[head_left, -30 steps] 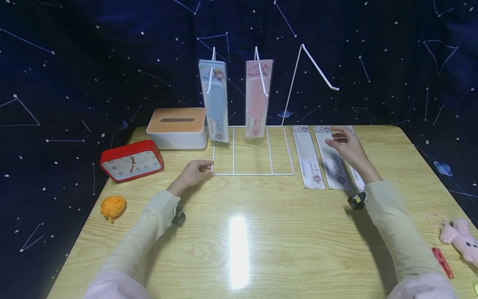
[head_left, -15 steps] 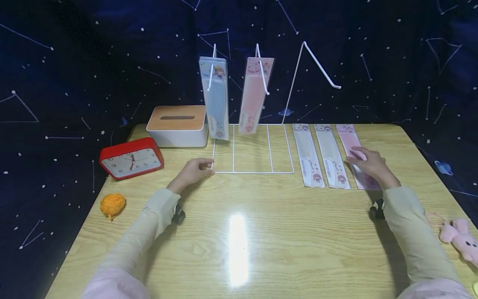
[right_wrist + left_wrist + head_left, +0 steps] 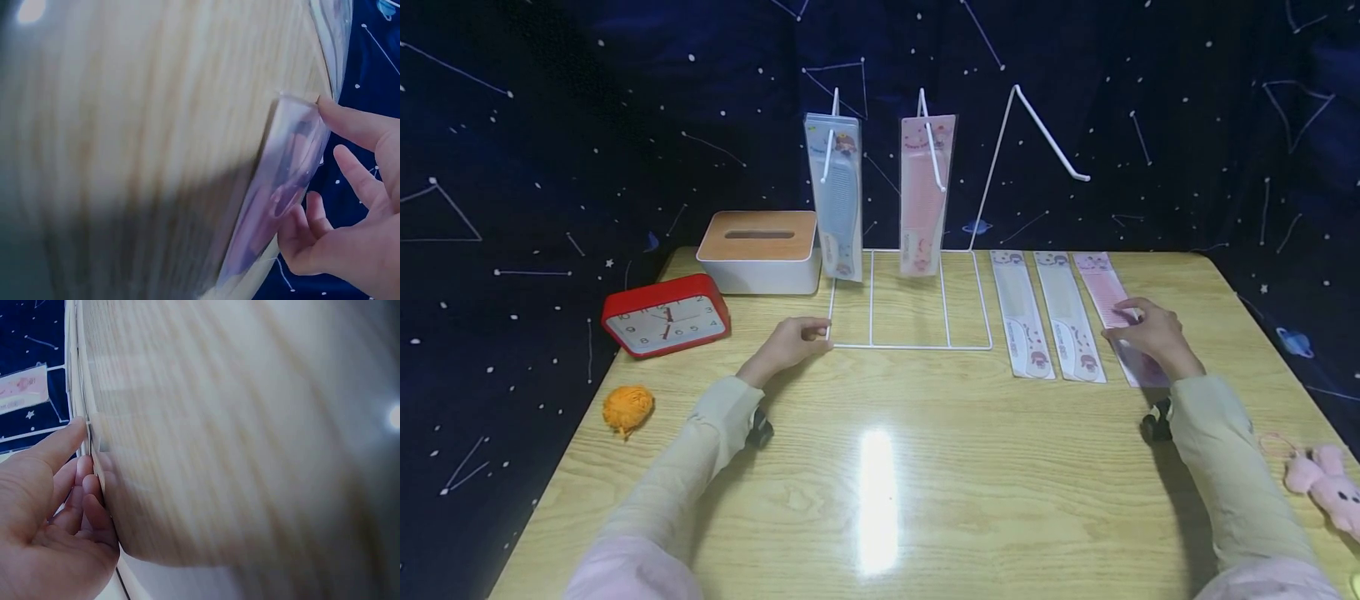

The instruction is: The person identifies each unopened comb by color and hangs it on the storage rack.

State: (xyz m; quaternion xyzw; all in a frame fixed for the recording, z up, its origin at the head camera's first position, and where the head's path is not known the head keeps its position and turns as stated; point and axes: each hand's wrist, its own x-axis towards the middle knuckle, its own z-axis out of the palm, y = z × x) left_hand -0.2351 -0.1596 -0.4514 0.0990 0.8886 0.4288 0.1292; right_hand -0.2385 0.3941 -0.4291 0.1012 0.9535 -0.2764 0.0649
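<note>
A white wire display rack [image 3: 925, 347] stands at the table's back, with three upright hooks. My left hand [image 3: 786, 343] pinches the front left corner of its base; the left wrist view shows the thumb and fingers [image 3: 56, 447] at the wire. Blue packaged combs [image 3: 837, 200] hang on the left hook, and a pink packaged comb [image 3: 925, 200] hangs on the middle one. Three more comb packs lie right of the rack: two pale ones [image 3: 1021, 312] [image 3: 1070, 317] and a pink one [image 3: 1105, 287]. My right hand [image 3: 1153, 337] spans the pink pack, thumb and fingers gripping its opposite edges.
Left of the rack are a tissue box [image 3: 760, 250] with a wooden lid, a red clock [image 3: 666, 312] and an orange yarn ball [image 3: 628, 408]. A pink plush toy [image 3: 1330, 483] lies at the right edge. The rack's right hook [image 3: 1045, 129] carries nothing.
My right hand has moved right and down from above the pale packs onto the pink pack. The hanging pink comb swung and is straight again. My left hand stays at the rack corner.
</note>
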